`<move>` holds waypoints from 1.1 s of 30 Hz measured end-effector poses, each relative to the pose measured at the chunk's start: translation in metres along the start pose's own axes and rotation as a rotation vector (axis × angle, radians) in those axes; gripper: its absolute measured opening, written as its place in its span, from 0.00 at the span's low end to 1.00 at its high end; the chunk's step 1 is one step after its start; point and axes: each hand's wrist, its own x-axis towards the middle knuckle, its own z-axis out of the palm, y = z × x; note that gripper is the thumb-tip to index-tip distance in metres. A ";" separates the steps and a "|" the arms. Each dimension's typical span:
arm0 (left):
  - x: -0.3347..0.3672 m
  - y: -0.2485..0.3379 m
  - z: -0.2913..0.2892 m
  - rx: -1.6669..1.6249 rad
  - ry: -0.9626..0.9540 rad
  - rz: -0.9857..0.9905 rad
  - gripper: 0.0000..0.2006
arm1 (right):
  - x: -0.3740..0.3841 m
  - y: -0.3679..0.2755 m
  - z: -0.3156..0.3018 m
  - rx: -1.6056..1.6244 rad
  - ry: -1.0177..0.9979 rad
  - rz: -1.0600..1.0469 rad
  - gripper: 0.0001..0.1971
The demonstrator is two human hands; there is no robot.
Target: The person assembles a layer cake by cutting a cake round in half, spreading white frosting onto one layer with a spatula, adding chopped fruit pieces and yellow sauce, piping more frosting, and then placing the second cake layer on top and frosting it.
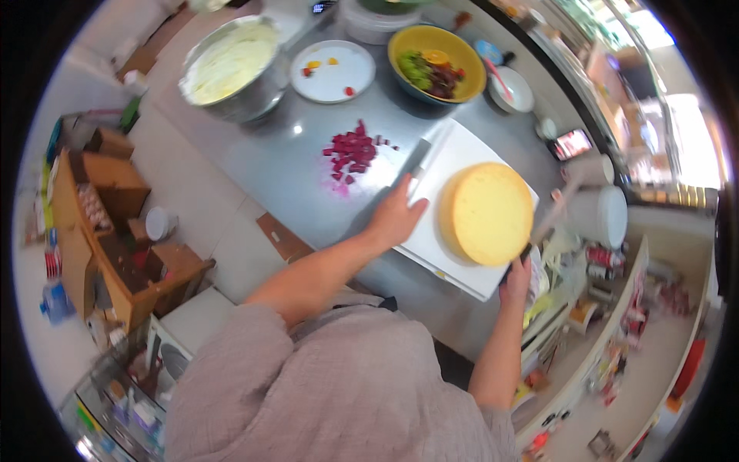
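A round yellow sponge cake rests on a white board on the metal table. My left hand is at the board's left edge, thumb and forefinger apart. Just beyond its fingertips is a flat grey metal strip, like a blade or scraper; whether the fingers touch it is hard to see. To the right of the cake, my right hand is closed around the dark handle of a long knife. Its blade points away from me, beside the cake and apart from it.
Diced dark-red fruit lies on the metal table. Farther back are a metal bowl of pale cream, a white plate, a yellow bowl of fruit and a white bowl. A phone and white tubs stand at right.
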 end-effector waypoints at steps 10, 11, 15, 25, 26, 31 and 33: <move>-0.012 0.059 -0.036 0.290 -0.026 0.418 0.37 | -0.072 -0.013 -0.009 -0.257 0.228 -0.181 0.16; -0.012 0.065 -0.037 0.288 -0.074 0.414 0.37 | -0.078 -0.013 -0.006 -0.218 0.217 -0.158 0.16; -0.016 0.067 -0.034 0.544 -0.095 0.572 0.44 | -0.084 -0.030 0.014 -0.026 0.153 -0.132 0.15; 0.005 0.144 0.035 0.785 -0.299 0.906 0.40 | -0.136 -0.014 0.021 0.023 0.088 0.012 0.19; 0.009 0.143 0.044 0.855 -0.281 0.914 0.40 | -0.139 -0.011 0.021 0.061 0.095 0.013 0.19; 0.019 0.138 0.063 1.009 -0.283 0.825 0.41 | -0.141 0.000 0.020 0.121 0.045 0.037 0.20; 0.019 0.136 0.063 0.981 -0.259 0.831 0.42 | -0.142 0.004 0.018 0.131 0.031 0.032 0.20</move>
